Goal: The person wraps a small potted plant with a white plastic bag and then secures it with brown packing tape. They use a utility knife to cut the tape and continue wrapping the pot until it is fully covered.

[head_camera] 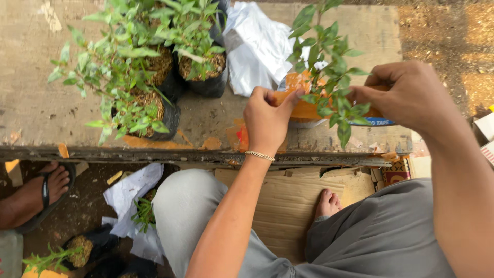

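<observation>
My left hand [267, 119] pinches the left end of an orange strip of packing tape [303, 109] held over the concrete ledge [41, 103]. My right hand [406, 95] grips the right end, by the tape roll [373, 121], mostly hidden under my fingers. A leafy green seedling [329, 72] stands between my hands, in front of the tape. A bead bracelet [259, 155] circles my left wrist.
Several seedlings in black grow bags [164, 77] stand on the ledge at left, white plastic [254, 46] behind them. Cardboard [288, 206] lies under my bare foot [328, 202]. Another person's sandalled foot [43, 193] is at far left. More bagged seedlings [77, 252] sit below.
</observation>
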A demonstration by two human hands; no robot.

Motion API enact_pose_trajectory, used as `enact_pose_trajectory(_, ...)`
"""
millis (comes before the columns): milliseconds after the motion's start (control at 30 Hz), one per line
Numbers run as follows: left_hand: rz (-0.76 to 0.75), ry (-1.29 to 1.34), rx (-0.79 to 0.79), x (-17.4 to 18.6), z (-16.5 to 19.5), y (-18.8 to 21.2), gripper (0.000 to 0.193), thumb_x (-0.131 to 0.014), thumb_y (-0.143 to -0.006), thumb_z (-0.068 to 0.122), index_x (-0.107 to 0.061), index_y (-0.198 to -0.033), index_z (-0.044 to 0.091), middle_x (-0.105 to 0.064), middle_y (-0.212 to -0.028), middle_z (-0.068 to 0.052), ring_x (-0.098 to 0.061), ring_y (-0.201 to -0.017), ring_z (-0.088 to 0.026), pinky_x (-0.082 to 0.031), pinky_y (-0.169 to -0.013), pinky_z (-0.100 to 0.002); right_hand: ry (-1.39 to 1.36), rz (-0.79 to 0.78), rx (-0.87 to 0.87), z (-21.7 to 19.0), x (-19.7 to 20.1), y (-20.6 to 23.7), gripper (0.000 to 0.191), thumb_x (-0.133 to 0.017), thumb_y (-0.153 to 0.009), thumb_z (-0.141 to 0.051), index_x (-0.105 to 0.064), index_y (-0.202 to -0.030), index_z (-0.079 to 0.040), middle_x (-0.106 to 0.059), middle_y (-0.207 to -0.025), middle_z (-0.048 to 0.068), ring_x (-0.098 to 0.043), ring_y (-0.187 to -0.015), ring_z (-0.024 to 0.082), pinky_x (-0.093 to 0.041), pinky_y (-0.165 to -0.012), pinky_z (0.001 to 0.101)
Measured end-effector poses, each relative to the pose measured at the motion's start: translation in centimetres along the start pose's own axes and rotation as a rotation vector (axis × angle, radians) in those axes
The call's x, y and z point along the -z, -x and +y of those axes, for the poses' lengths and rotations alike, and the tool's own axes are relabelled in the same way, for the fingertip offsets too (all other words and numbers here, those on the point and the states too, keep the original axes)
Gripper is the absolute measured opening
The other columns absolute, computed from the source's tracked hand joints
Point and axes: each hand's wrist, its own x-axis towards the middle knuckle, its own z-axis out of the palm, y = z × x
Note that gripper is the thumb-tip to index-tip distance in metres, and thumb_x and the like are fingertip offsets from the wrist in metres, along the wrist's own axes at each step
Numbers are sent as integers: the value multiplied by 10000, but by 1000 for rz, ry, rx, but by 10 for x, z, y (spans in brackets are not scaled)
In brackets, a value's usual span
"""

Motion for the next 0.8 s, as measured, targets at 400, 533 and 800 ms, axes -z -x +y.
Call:
enact_pose_trajectory(400, -152, 322, 297, -9, -28, -16, 480, -916, -753, 395, -539, -728, 98, -527, -673, 53, -432, -588, -62, -401, -509, -252, 34, -66, 99, 15, -21, -29, 356, -811, -825, -340, -751, -816, 11, -671, -627, 156, -578, -545, 231, -466, -536, 405)
enact_pose_trajectory(533, -225, 454, 422, -7, -38, -24, 418, -730, -858, 472, -605, -716, 100, -557, -630, 40, -498, -537, -71, -420, -459, -265, -28, -44, 145, 16, -22, -29, 310, -814, -803, -311, -756, -808, -7, -661, -610, 127, -579, -534, 201, -461, -532, 392)
enact_pose_trajectory(800, -7, -247, 38, -18, -33, -34, 560, -484, -1075, 387, -650, -736, -27, -608, -613, -198, -586, -546, -313, -461, -600, -459, -258, -136, -4, 15, -25, -29, 388, -807, -821, -352, -726, -760, 22, -677, -626, 99, -673, -569, 144, -497, -510, 359)
